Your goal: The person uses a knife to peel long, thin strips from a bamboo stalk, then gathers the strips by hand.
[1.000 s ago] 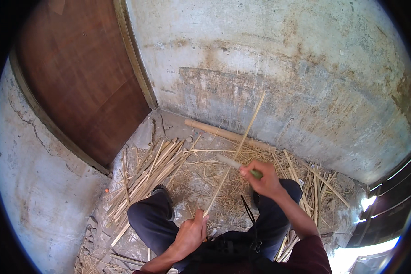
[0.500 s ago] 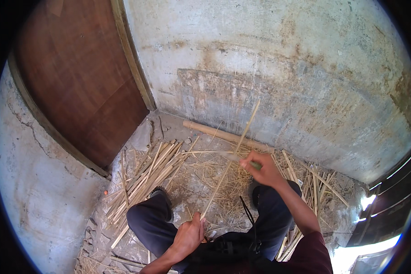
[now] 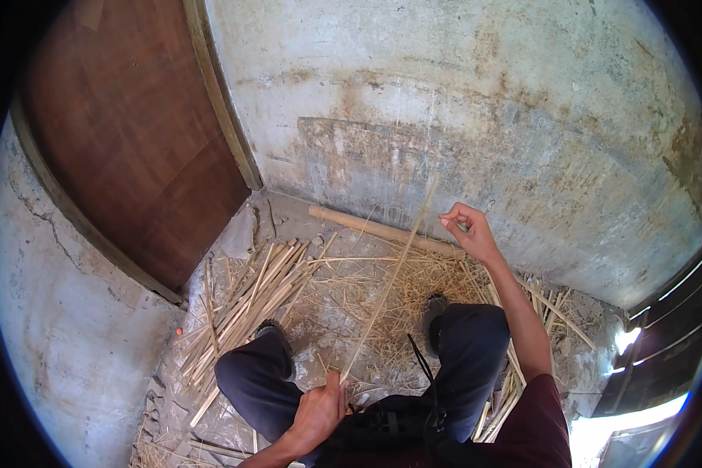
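My left hand (image 3: pixel 320 411) is closed round the near end of a long, thin bamboo strip (image 3: pixel 379 306), low between my knees. The strip slants up and away to the right, its far end blurred in front of the wall. My right hand (image 3: pixel 468 228) is closed on a green-handled knife (image 3: pixel 463 227) beside the strip's far part. The knife's blade is smeared and barely shows; whether it touches the strip I cannot tell.
Split bamboo sticks (image 3: pixel 251 300) lie heaped left of my legs, with more sticks (image 3: pixel 554 312) on the right. Shavings (image 3: pixel 421 285) litter the floor. A thick bamboo pole (image 3: pixel 374 227) lies along the stained wall (image 3: pixel 476 117). A brown door (image 3: pixel 132 140) stands at left.
My right hand has moved up and away along the strip, toward its far end, with the knife. My left hand holds the strip's near end in nearly the same place.
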A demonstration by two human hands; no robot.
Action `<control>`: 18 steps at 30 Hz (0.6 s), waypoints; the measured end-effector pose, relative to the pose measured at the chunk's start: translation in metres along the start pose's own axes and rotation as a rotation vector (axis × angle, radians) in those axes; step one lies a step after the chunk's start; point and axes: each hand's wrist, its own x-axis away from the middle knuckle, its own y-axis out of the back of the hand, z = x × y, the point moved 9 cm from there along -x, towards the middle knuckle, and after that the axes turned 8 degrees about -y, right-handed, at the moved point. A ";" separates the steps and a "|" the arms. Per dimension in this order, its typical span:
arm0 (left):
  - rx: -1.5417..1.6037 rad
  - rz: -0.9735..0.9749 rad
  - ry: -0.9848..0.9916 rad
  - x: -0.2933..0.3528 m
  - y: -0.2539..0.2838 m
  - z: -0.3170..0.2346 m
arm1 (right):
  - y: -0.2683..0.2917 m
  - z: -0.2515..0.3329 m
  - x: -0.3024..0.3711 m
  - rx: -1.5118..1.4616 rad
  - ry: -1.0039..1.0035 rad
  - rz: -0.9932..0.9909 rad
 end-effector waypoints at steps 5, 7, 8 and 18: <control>-0.021 -0.029 0.010 0.002 0.006 0.002 | -0.032 0.024 0.009 0.001 -0.035 0.106; -0.001 -0.035 -0.005 0.006 0.006 0.002 | -0.021 0.024 -0.001 0.042 -0.006 0.066; 0.003 -0.029 -0.008 0.007 0.005 0.000 | -0.006 0.024 -0.005 0.090 0.021 0.020; 0.028 0.013 0.010 0.014 0.000 -0.001 | 0.022 0.009 -0.031 0.132 0.059 0.020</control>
